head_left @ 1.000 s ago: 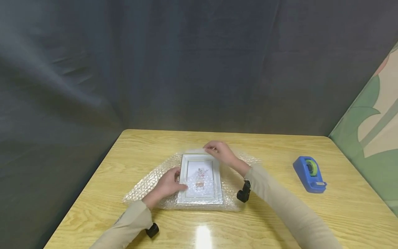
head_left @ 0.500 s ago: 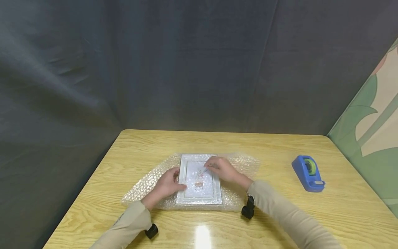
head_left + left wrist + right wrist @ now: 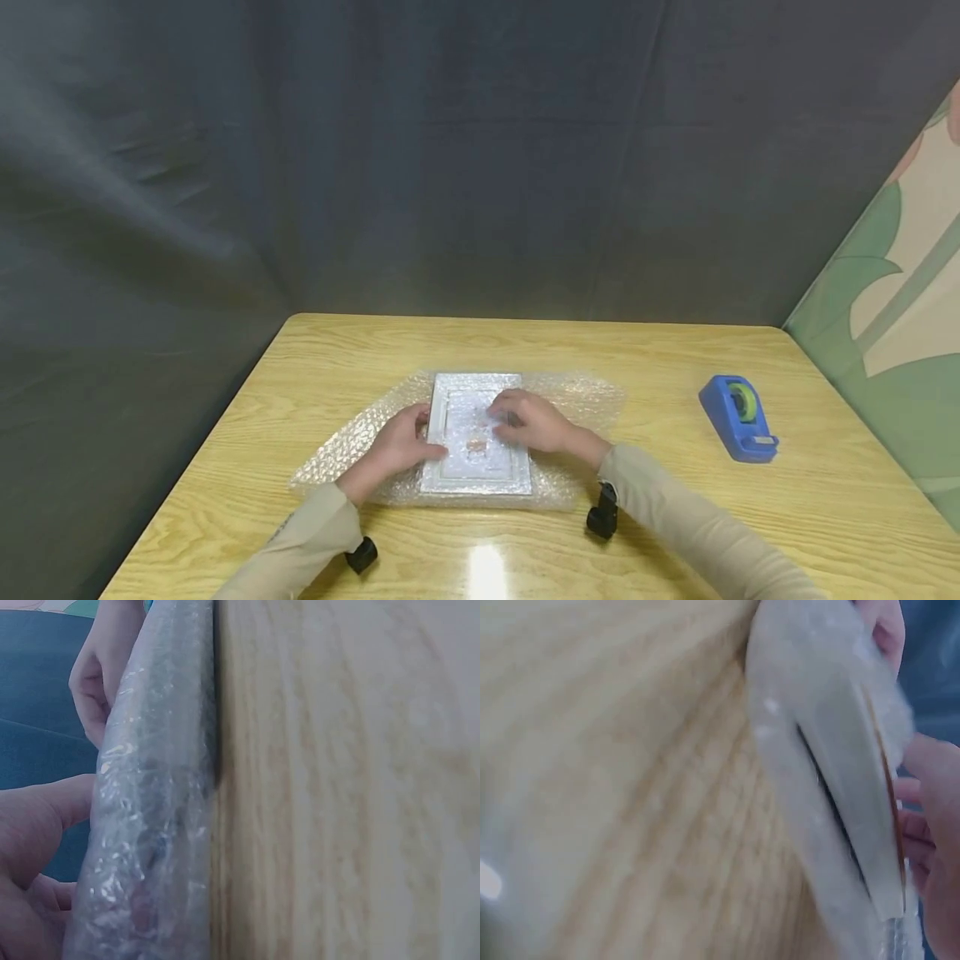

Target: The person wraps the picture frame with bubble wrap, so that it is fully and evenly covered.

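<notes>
A white picture frame (image 3: 480, 477) with a small flower picture lies face up on a sheet of bubble wrap (image 3: 352, 442). A layer of the clear wrap also covers its front. At the frame's left side is the left hand (image 3: 397, 442), its thumb over the border and its other fingertips by the edge. The right hand (image 3: 536, 423) rests over the right part of the covered front, thumb and fingers apart. In the right wrist view the frame's side (image 3: 862, 802) shows through the blurred wrap. The left wrist view has the wrap along its middle, between hand and table.
A blue tape dispenser (image 3: 738, 421) with a green roll stands on the right of the wooden table (image 3: 652, 358). A dark curtain (image 3: 465, 167) hangs behind it. To the right is a panel (image 3: 885, 308) with a painted leaf pattern.
The right hand has brought the wrap from the frame's top edge down over its front, then parted its fingers on it. The left hand has stayed at the left edge.
</notes>
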`<action>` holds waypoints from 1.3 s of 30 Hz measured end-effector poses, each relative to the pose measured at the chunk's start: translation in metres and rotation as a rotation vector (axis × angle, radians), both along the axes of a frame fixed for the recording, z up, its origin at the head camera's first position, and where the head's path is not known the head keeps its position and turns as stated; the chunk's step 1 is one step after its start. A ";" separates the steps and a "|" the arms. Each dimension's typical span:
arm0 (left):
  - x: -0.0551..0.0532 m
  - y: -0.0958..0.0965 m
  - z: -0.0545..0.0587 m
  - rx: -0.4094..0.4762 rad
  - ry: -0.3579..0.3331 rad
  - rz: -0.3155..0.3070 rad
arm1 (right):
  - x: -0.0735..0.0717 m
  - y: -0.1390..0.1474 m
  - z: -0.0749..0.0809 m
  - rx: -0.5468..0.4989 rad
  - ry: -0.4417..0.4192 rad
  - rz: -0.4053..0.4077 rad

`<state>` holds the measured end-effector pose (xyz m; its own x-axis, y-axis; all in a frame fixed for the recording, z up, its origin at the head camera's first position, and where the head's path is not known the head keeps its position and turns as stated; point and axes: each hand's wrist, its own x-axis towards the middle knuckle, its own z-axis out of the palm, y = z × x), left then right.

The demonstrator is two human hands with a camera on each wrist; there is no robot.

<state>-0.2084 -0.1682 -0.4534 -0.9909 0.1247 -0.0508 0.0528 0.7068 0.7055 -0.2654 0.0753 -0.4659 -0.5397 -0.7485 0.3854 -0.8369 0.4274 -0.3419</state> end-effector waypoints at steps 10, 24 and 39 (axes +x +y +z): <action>-0.010 -0.007 0.001 -0.036 0.024 -0.018 | 0.007 -0.003 0.003 0.059 0.079 -0.008; -0.029 0.022 0.010 -0.452 0.338 -0.410 | 0.002 0.000 0.001 0.068 0.051 -0.050; -0.026 0.028 0.005 -0.422 0.269 -0.460 | -0.004 0.014 0.005 0.005 -0.119 -0.048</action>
<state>-0.2343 -0.1406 -0.4483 -0.8267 0.5602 0.0532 0.5490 0.7822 0.2946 -0.2692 0.0889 -0.4609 -0.6169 -0.7223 0.3126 -0.7689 0.4685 -0.4351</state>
